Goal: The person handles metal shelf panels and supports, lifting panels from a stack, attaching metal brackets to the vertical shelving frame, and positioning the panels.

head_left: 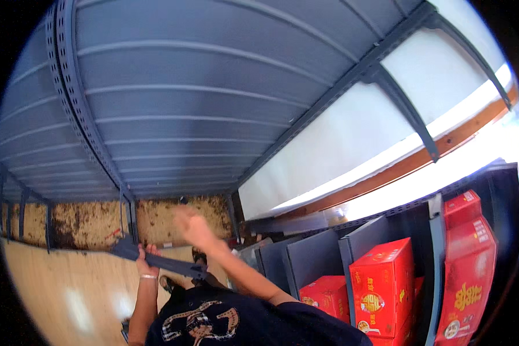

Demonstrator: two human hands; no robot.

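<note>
A dark grey metal shelf bracket (174, 266), long and tapering, lies across my body at waist height. My left hand (147, 260) is closed around it, nearer its wide left end. My right hand (194, 228) is raised ahead of my chest, and motion smears its fingers. Just past those fingertips shows a small dark thing (183, 200), too small to make out. In front of me rises a tall grey shelving unit with a ribbed metal back panel (202, 104) and a slotted upright (85, 124).
On my right, grey shelves hold red printed cartons (382, 282). Two empty brackets (408, 113) jut out at upper right by a white wall (328, 153). Dirt and debris (86, 222) cover the floor strip under the unit; shiny wooden floor (57, 282) lies at left.
</note>
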